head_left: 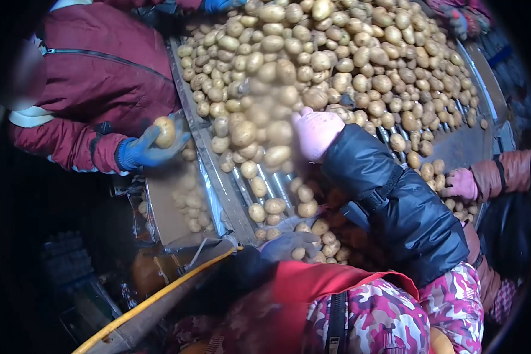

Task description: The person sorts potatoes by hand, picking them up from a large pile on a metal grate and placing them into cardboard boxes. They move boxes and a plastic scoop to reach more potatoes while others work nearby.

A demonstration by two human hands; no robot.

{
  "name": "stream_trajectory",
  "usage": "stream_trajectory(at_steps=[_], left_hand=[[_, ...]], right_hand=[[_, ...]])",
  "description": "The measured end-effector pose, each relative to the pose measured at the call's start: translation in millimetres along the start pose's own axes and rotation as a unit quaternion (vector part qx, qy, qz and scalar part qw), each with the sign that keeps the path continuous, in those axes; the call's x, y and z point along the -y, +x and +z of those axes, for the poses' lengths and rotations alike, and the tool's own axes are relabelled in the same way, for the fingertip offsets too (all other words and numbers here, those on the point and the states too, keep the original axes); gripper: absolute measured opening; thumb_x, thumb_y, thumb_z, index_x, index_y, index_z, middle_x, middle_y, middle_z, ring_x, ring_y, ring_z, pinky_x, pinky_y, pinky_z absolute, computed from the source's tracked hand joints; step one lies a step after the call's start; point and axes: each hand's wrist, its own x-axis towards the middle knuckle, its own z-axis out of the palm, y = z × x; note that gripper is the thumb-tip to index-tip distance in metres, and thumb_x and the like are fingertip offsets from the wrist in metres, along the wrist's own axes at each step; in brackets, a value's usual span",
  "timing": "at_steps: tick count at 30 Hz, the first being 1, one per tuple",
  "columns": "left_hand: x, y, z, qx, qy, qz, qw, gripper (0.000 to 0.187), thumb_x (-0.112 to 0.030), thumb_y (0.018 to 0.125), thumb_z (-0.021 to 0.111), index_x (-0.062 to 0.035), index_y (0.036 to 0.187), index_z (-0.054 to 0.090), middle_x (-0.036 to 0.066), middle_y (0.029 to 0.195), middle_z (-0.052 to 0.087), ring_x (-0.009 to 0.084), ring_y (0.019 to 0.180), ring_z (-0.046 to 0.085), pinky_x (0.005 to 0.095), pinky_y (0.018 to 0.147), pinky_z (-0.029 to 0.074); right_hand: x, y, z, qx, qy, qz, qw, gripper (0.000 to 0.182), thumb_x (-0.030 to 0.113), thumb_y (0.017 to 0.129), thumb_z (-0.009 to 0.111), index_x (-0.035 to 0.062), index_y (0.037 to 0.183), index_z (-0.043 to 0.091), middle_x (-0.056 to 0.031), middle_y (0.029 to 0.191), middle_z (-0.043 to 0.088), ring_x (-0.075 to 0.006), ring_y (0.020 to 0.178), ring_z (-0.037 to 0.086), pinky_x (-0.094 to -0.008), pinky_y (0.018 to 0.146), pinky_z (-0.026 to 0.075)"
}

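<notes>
My right hand point(317, 134), in a pink glove below a black padded sleeve, reaches over the potato heap point(336, 59). Its fingers curl down at the potatoes beside it, and what lies inside them is hidden. Lower down, my left hand point(286, 245) wears a greyish lilac glove and has its fingers stretched to the right. A small potato point(298, 253) lies against it, overlapping the glove. More potatoes point(330, 245) sit just right of that hand. Between my hands, several potatoes point(274, 206) rest on the metal rollers point(280, 186).
At left, a person in a maroon jacket point(103, 59) holds a potato point(164, 131) in a blue glove point(144, 152). Another person's pink-gloved hand point(461, 184) touches potatoes at right. A cardboard box point(165, 206) stands beside the metal side rail point(203, 141). A yellow-edged bar point(159, 283) crosses lower left.
</notes>
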Motion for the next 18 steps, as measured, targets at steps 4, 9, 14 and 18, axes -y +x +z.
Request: stream_trajectory(at_steps=[4,9,14,18], left_hand=[[13,-2,-2,0.0,-0.06,-0.002,0.998,0.063,-0.047,0.099,0.064,-0.0047,0.144,0.052,0.011,0.111,0.066,0.0247,0.096,0.064,0.0376,0.088,0.053],[8,-7,-9,0.015,-0.103,-0.012,0.994,0.063,-0.048,0.1,0.062,-0.0056,0.145,0.051,0.012,0.11,0.065,0.0252,0.095,0.063,0.0382,0.087,0.053],[5,-3,-11,0.015,-0.121,-0.003,0.993,0.062,-0.049,0.101,0.06,-0.0066,0.146,0.05,0.013,0.11,0.064,0.0256,0.094,0.063,0.0388,0.086,0.053],[-1,-8,-21,-0.001,-0.136,-0.007,0.991,0.062,-0.049,0.102,0.059,-0.0074,0.146,0.049,0.014,0.109,0.063,0.026,0.093,0.062,0.0393,0.085,0.053]], right_hand=[[5,19,-9,0.11,0.027,0.016,0.993,0.03,0.023,0.085,0.07,0.0035,0.107,0.074,-0.0232,0.102,0.074,-0.0393,0.097,0.075,-0.047,0.085,0.06],[8,-17,-3,0.137,-0.01,0.023,0.99,0.026,0.021,0.081,0.073,0.0089,0.103,0.077,-0.0166,0.089,0.074,-0.0375,0.086,0.074,-0.0483,0.075,0.06],[-14,-83,21,-0.036,0.144,-0.01,0.989,0.035,0.021,0.089,0.072,0.0094,0.121,0.069,-0.0173,0.1,0.073,-0.0386,0.091,0.072,-0.0462,0.079,0.059],[15,-134,34,-0.043,0.266,-0.076,0.96,0.039,0.023,0.091,0.07,0.0113,0.128,0.067,-0.0163,0.1,0.073,-0.0356,0.09,0.073,-0.045,0.079,0.059]])
